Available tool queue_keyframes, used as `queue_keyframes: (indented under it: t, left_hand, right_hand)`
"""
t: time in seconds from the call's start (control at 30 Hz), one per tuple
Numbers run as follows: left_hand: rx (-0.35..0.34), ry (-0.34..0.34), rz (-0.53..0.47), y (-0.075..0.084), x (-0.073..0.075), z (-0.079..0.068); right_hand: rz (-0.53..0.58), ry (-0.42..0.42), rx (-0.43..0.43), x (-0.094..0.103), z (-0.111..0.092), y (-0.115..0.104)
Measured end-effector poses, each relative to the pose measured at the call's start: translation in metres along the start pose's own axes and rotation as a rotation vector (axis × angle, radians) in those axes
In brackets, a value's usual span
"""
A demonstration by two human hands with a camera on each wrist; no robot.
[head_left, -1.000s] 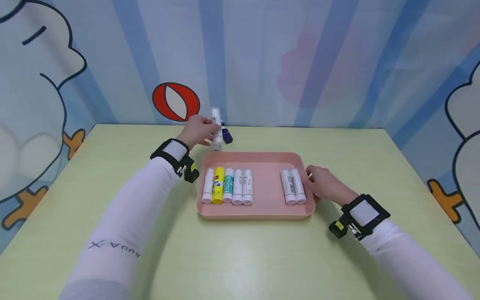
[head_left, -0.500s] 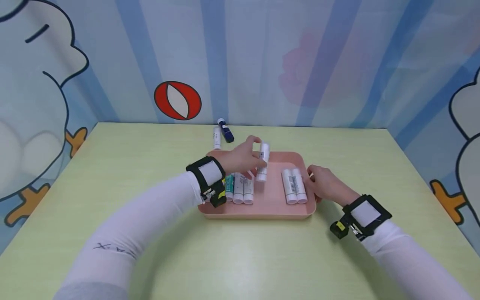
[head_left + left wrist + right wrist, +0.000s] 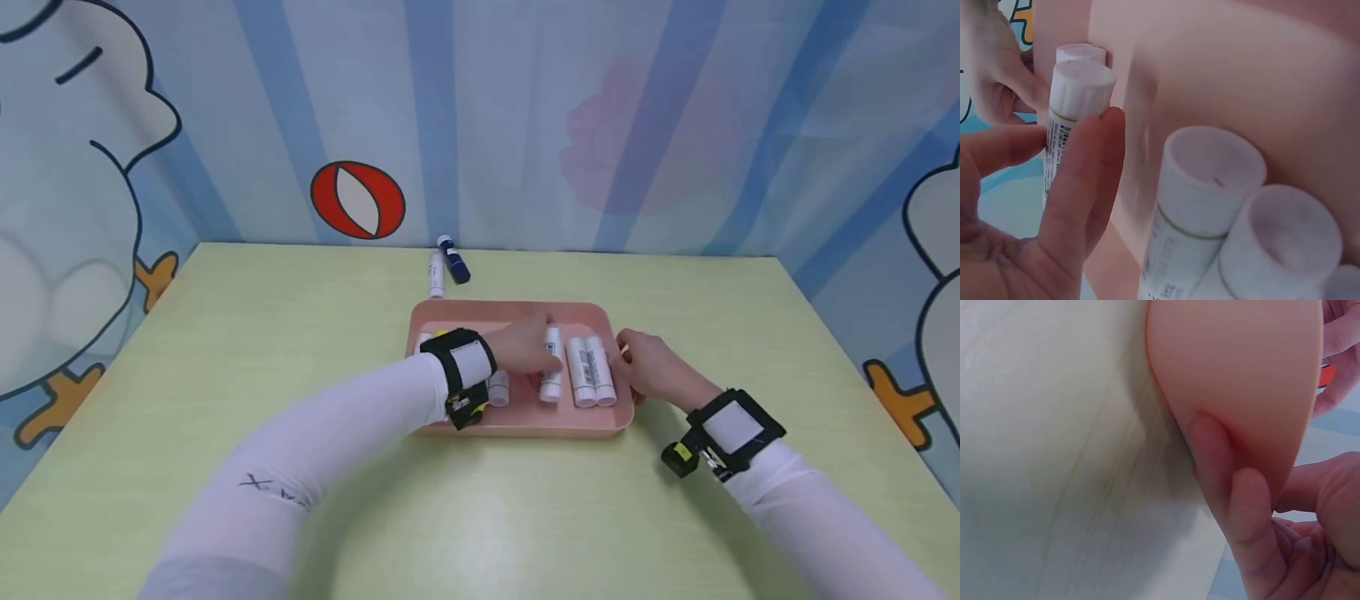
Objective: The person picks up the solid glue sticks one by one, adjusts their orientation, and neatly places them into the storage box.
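My left hand (image 3: 522, 343) reaches over the pink tray (image 3: 525, 431) and pinches a white glue stick (image 3: 551, 387) between thumb and fingers. In the left wrist view this glue stick (image 3: 1082, 94) has a ribbed cap towards the camera. Just right of it, two white glue sticks (image 3: 588, 372) lie side by side in the tray. My right hand (image 3: 660, 367) grips the tray's right end; in the right wrist view its fingers (image 3: 1250, 506) press the outer wall (image 3: 1235, 362). A row of glue sticks at the tray's left is mostly hidden by my left hand and wrist.
Behind the tray, a white glue stick (image 3: 436, 275) and a dark blue tube (image 3: 453, 260) lie on the pale table (image 3: 300, 287). A blue striped backdrop (image 3: 510, 125) with cartoon figures stands along the table's far edge.
My left hand has carried the white glue stick from behind the tray, rightward and down into it, beside the two sticks. The right hand stays at the tray's right end.
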State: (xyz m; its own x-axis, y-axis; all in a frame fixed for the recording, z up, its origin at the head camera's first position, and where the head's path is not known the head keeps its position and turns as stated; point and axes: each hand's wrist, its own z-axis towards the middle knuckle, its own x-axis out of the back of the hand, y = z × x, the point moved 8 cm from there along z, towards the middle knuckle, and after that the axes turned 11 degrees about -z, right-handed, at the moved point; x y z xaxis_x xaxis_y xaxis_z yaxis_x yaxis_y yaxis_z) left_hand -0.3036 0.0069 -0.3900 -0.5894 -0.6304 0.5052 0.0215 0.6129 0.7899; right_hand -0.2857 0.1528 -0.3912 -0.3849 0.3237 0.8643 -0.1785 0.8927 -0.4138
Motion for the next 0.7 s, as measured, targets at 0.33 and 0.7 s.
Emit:
queue_keyframes:
  t: [0.33,0.7]
  left_hand:
    - [0.12,-0.002,0.041,0.0,-0.015,0.008]
    - [0.141,0.02,0.111,0.002,-0.018,0.012]
  right_hand:
    - [-0.002,-0.003,0.002,0.0,0.0,0.001]
    - [-0.012,0.002,0.003,0.001,0.001,0.0]
